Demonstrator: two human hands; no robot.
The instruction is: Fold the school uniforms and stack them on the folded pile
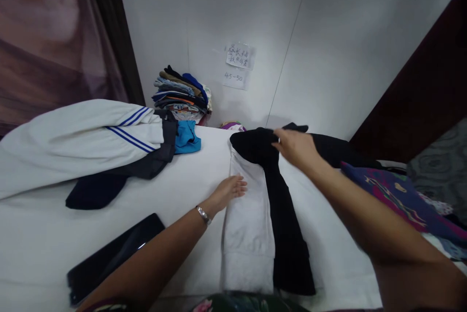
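Note:
A long-sleeved top with a light grey body [248, 229] and black sleeves [290, 234] lies before me on the white-covered table [197, 244]. Its body is narrowed into a strip, and one sleeve runs down along the right side. My left hand [228, 193], a silver bracelet at the wrist, rests with fingers stretched out on the body's left edge. At the top end, my right hand [295, 147] pinches the black fabric of this top. Part of that black fabric is hidden behind the hand and forearm.
White garments with blue stripes [134, 130] lie at left beside a blue cloth [188, 137]. A black phone or tablet [116, 256] rests nearer me. A stack of folded clothes [182, 91] stands by the wall; a purple patterned garment [394, 195] lies at right. Handwritten paper notes [239, 57] hang above.

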